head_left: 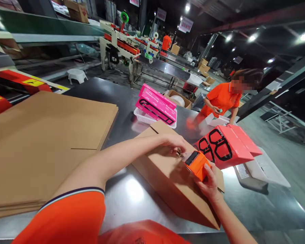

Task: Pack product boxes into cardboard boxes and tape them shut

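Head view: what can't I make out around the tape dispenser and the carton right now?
- Tape dispenser: its tape roll and far side, covered by the right hand.
- Carton: the seam under the left hand, hidden by fingers and dispenser.
- Red boxes: the print, too small to read.
- Flat cardboard stack: cut off at the left edge.

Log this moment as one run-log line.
left hand: on cardboard box | right hand: holds orange tape dispenser on box | beside: red boxes
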